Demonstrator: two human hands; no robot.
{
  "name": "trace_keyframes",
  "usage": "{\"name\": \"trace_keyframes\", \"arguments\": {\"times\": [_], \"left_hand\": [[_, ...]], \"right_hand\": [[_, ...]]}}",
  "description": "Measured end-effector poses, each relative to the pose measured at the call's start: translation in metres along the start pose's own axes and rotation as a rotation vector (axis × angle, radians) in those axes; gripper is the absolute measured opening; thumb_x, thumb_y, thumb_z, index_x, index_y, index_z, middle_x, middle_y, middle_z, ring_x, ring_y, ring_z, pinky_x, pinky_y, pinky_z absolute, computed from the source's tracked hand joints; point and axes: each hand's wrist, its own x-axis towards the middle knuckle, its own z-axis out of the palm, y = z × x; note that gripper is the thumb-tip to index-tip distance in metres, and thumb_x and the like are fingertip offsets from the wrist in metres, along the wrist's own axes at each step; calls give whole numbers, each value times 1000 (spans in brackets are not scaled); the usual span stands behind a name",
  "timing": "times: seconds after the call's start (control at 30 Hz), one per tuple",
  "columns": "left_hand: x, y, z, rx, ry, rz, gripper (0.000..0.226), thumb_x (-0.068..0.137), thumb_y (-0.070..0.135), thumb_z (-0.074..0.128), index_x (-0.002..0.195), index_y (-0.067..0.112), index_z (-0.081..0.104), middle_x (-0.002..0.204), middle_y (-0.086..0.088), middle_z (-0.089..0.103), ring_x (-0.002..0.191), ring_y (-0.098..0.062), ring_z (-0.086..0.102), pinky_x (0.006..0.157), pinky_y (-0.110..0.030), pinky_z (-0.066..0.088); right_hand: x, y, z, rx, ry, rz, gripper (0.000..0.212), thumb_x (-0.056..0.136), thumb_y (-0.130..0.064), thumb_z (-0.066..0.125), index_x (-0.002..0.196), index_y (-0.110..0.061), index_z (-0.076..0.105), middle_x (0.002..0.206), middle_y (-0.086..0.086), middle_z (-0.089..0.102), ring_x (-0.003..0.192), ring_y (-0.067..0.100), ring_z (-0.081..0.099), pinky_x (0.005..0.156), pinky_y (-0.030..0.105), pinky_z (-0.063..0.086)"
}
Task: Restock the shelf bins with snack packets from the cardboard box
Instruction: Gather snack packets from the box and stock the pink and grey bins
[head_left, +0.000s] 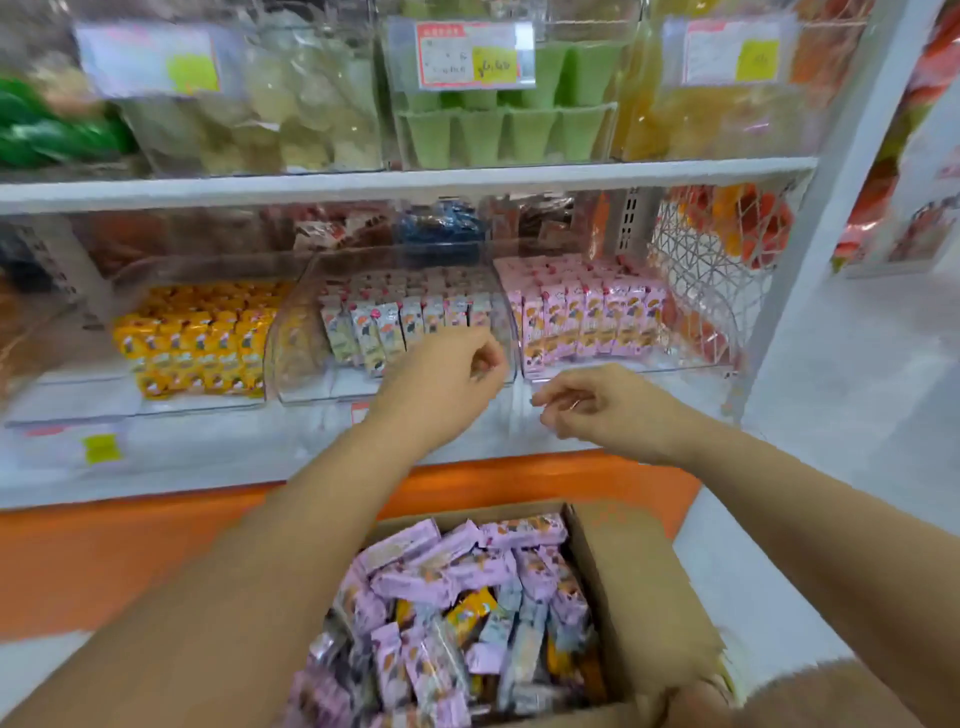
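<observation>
An open cardboard box (639, 587) at the bottom centre is full of lilac, yellow and pale snack packets (462, 582). On the lower shelf stand three clear bins: one with yellow packets (197, 338), a middle bin (395, 322) with whitish packets, and one with pink packets (587, 322). My left hand (447, 384) hovers in front of the middle bin's front lip, fingers loosely curled, holding nothing. My right hand (597, 410) hangs just below the pink bin's front edge, fingers loosely bent and empty.
The upper shelf (415, 182) carries clear bins of pale, green and yellow snacks with price labels. A white lattice basket (717, 270) of orange packets stands at the right. An orange base strip (104, 561) runs below the shelf. A white post (810, 260) closes the right side.
</observation>
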Motion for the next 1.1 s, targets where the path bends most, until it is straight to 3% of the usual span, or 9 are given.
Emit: {"name": "trace_keyframes", "arguments": {"times": [0.13, 0.3, 0.43, 0.57, 0.63, 0.73, 0.87, 0.97, 1.1], "left_hand": [[-77, -33, 25, -110, -47, -155, 23, 88, 21, 59, 74, 36, 50, 75, 14, 57, 77, -12, 57, 76, -38, 52], [-139, -77, 72, -103, -252, -339, 8, 94, 21, 54, 86, 23, 55, 82, 9, 53, 78, -13, 52, 75, -32, 48], [-171, -107, 103, -32, -408, -453, 12, 96, 25, 52, 105, 19, 58, 98, 4, 53, 89, -15, 53, 83, -33, 48], [-187, -124, 114, -9, -439, -515, 30, 96, 31, 52, 124, 22, 52, 130, -1, 46, 106, -19, 54, 93, -36, 45], [-188, -128, 118, -34, -435, -559, 43, 96, 31, 52, 137, 21, 42, 142, -5, 36, 113, -23, 53, 99, -36, 42], [-186, -130, 125, -80, -417, -603, 56, 97, 28, 51, 147, 21, 29, 152, -7, 23, 123, -27, 48, 102, -34, 37], [-177, -134, 139, -3, -421, -533, 57, 95, 26, 53, 147, 24, 30, 151, -3, 24, 130, -25, 37, 105, -36, 34], [-173, -138, 146, 75, -470, -486, 57, 94, 30, 54, 146, 28, 31, 151, 2, 23, 136, -26, 26, 106, -39, 37], [-170, -146, 150, 104, -524, -473, 52, 95, 34, 51, 144, 28, 32, 145, -1, 33, 128, -29, 35, 102, -39, 39]], "right_hand": [[-42, 25, 51, 93, -62, 106, 18, 91, -9, 58, 108, -7, 65, 90, 1, 62, 80, 9, 57, 73, 12, 44], [-66, 76, 106, 2, -131, 296, 28, 89, -13, 60, 118, -13, 60, 88, -13, 56, 80, 10, 56, 79, 26, 45], [-81, 100, 135, -2, -216, 407, 43, 92, -17, 57, 133, -10, 47, 115, 5, 58, 97, 21, 58, 84, 32, 46], [-80, 108, 154, -173, -292, 404, 50, 95, -19, 50, 142, -18, 33, 89, 3, 54, 65, 15, 47, 54, 23, 34], [-72, 110, 162, -223, -292, 413, 59, 94, -21, 51, 147, -22, 24, 103, 4, 51, 65, 12, 45, 49, 17, 27], [-64, 113, 175, -208, -273, 417, 67, 94, -29, 55, 149, -30, 17, 153, 7, 18, 92, 17, 60, 69, 19, 42], [-55, 122, 196, -234, -180, 420, 64, 92, -37, 55, 148, -32, 23, 155, 6, 15, 135, 31, 34, 103, 40, 36], [-46, 123, 203, -245, -150, 450, 62, 93, -39, 53, 148, -30, 25, 151, 8, 24, 133, 37, 32, 103, 42, 35], [-39, 126, 205, -317, -143, 429, 52, 94, -27, 53, 143, -29, 36, 145, 8, 31, 129, 33, 35, 104, 38, 31]]}}
